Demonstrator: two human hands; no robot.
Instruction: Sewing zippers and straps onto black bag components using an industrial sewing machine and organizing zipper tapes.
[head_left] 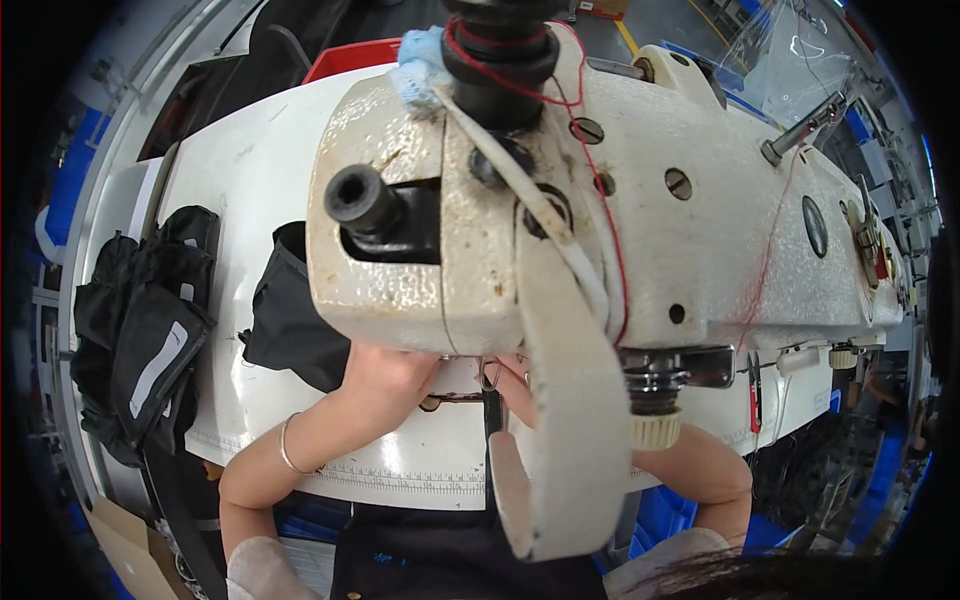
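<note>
A white sewing machine head [380,300] fills the middle, with red thread and a pale belt-like strap hanging in front. Under it, my left hand [395,375], with a bracelet on the wrist, reaches to the needle area, its fingers mostly hidden. My right hand [513,385] is beside it, partly behind the strap, its fingers curled near a small metal loop and a narrow black zipper-like strip [492,440]; what they hold is unclear. A black fabric piece [290,320] lies just left of the machine on the white worktable [230,380].
Black fabric pieces [135,330] are piled at the left. Red-handled snips [755,395] lie at the right. A red bin [340,62] stands behind the table, blue bins [665,520] sit below it, and a cardboard box [130,540] is at lower left.
</note>
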